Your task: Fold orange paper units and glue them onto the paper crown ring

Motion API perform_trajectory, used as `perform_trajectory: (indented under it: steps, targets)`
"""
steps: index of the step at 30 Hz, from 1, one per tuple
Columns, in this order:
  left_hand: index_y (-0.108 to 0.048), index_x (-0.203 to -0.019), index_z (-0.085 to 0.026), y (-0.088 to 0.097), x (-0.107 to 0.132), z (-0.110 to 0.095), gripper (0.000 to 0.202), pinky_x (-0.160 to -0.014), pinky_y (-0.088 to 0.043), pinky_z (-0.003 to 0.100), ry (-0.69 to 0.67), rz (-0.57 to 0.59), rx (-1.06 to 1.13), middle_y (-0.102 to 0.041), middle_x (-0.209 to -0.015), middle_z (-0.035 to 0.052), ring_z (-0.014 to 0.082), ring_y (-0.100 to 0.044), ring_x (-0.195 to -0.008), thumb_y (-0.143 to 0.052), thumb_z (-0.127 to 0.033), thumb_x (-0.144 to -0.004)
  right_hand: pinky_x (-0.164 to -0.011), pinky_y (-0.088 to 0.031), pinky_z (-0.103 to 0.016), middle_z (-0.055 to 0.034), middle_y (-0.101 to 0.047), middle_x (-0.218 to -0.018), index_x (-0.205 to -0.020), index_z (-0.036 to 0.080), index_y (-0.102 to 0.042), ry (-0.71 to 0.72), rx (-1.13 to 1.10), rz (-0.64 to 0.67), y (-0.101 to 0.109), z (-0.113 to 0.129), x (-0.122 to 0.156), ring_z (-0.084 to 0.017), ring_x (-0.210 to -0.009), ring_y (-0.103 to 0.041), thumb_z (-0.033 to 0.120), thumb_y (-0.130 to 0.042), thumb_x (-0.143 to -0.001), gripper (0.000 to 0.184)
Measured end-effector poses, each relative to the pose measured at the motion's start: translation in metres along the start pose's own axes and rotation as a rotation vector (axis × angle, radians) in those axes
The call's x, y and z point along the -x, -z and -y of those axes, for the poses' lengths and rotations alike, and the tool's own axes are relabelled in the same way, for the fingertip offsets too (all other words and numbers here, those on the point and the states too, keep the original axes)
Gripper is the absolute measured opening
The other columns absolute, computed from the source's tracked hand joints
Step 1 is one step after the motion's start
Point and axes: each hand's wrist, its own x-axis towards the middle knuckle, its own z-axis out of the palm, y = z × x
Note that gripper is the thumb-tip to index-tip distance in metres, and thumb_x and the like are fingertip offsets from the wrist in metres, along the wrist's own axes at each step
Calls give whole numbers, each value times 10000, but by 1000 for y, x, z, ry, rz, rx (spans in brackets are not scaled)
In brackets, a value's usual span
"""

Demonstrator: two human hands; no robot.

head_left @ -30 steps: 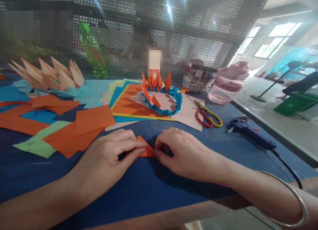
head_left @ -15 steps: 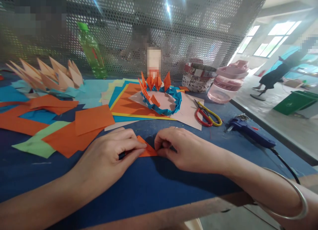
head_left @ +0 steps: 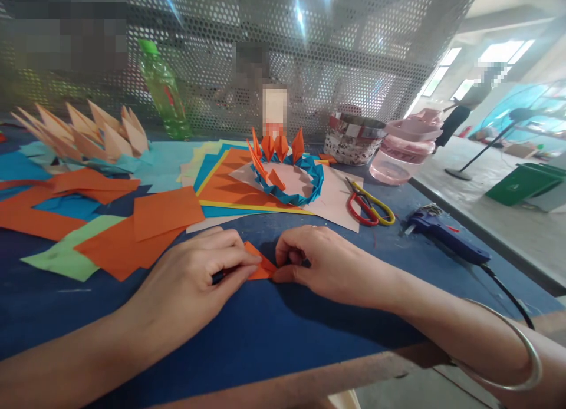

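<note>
A small folded piece of orange paper (head_left: 260, 264) lies on the blue tabletop (head_left: 265, 326) between my hands. My left hand (head_left: 190, 273) pinches its left side, with a thin dark object (head_left: 217, 277) showing under the fingers. My right hand (head_left: 322, 264) grips its right corner, and the fingertips hide part of the fold. A metal bangle (head_left: 517, 350) circles my right wrist. Beyond my hands stands a ring of folded blue and orange paper units (head_left: 287, 176) with orange points, resting on sheets of coloured paper (head_left: 221, 179).
Loose orange and green sheets (head_left: 163, 217) and a row of peach folded units (head_left: 84, 135) lie to the left. To the right are red-and-yellow scissors (head_left: 367, 203), a blue glue gun (head_left: 442, 235) with its black cord, a woven basket (head_left: 354, 139) and a pink jar (head_left: 398, 155).
My hands stay over the orange paper, and its visible part looks slightly smaller under my fingers. A person in the background has moved left, away from the green bin.
</note>
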Motion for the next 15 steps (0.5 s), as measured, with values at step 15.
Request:
perform_trajectory:
  steps: [15]
  targets:
    - [-701,-825,-253,-2,0,0,162,-678,-416,259,20,-14,8,-643,-780,-35,133,-581,-760,-566,-232,-911,-540,-281,-208,67,-581,-668,-781,217,-613,-71,82,-59,-10,-1,-5,-74,-598,-466,428,-681,-834,228]
